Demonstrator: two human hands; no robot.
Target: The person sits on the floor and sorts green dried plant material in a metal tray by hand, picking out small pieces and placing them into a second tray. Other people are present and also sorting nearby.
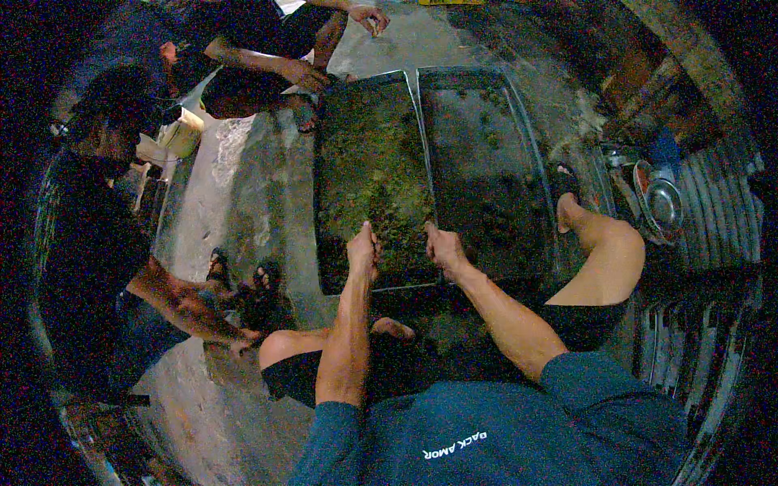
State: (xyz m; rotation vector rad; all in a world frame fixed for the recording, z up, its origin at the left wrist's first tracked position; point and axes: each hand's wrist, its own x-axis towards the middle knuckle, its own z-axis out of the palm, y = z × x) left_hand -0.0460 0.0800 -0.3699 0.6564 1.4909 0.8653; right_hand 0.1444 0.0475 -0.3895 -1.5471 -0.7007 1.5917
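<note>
Two dark rectangular trays lie side by side on the floor before me. The left tray (318, 200) holds greenish, crumbly or leafy stuff that I cannot name for sure. The right tray (527, 130) bears a few dark clumps over a dark bottom. My left hand (363, 250) is over the near part of the left tray, fingers curled and thumb pointing away from me. My right hand (445, 248) is curled too, above the edge between the trays. Whether either hand grips some of the green stuff is too blurred and dark to tell.
One person (91, 243) sits close at the left; another person's hand (307, 76) is by the left tray's far corner. At the right stand a metal bowl (664, 203) and corrugated sheet (717, 206). A pale container (182, 133) is at the upper left.
</note>
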